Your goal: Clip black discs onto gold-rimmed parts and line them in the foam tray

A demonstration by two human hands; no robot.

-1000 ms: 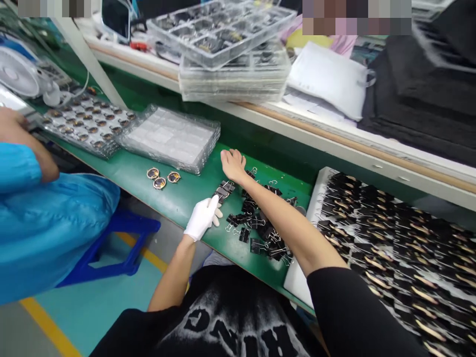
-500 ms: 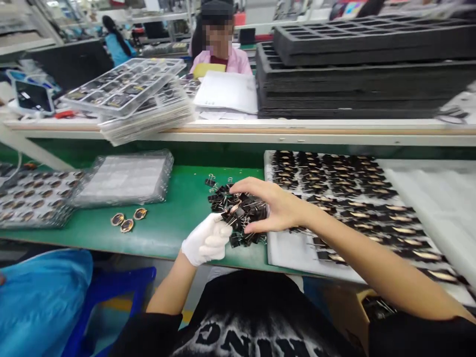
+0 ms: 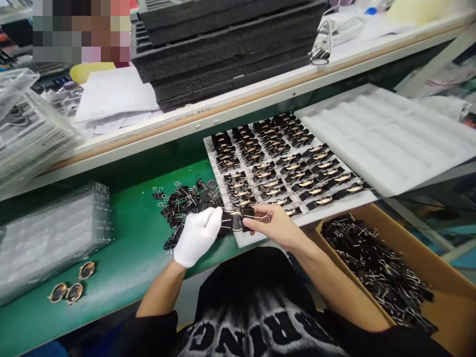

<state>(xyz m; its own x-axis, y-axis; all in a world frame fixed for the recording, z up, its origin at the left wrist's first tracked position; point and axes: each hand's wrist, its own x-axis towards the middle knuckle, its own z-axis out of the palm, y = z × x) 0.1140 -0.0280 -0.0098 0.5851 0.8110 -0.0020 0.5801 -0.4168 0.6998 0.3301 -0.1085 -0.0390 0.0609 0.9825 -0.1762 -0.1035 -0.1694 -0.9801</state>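
Though wire-looped, blocky black clips (image 3: 247, 213)

Gloved left hand (image 3: 199, 235) curled, bare right hand (image 3: 274, 227) pinching, close together, forearms (image 3: 160, 288) angled inward

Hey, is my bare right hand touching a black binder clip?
Touching: in the head view, the right hand pinches a black binder clip between thumb and finger.

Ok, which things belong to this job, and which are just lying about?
Likely this job:
clipped piece in left hand and right hand
loose clips
tray of clipped pieces
box of clips

Seemingly lying about:
stacked black trays on shelf
white sheet
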